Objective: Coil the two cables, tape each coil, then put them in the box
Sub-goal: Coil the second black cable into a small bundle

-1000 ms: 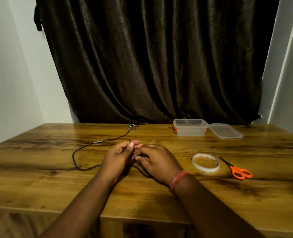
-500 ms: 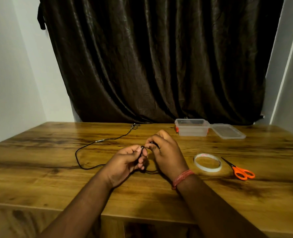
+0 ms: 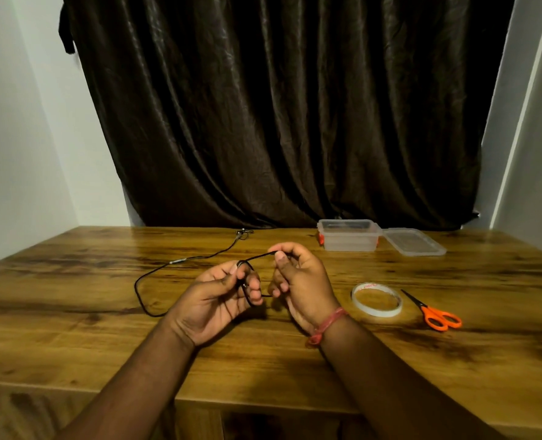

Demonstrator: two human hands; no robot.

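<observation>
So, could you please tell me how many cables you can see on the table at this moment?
1. A single black cable runs from the table's far edge, curves left, and ends in a small loop pinched by the left hand and right hand. A second may be hidden.

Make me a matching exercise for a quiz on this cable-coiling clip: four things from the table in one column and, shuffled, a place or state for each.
Things:
1. black cable
2. clear box
3. tape roll
4. orange scissors

Places or states:
A. lies flat between the right hand and the scissors
B. pinched by both hands, the rest trailing over the table to the left hand's side
C. farthest to the right of the four, near the tape
D. open at the table's far edge, its lid beside it

Pairs: 1-B, 2-D, 3-A, 4-C
</observation>
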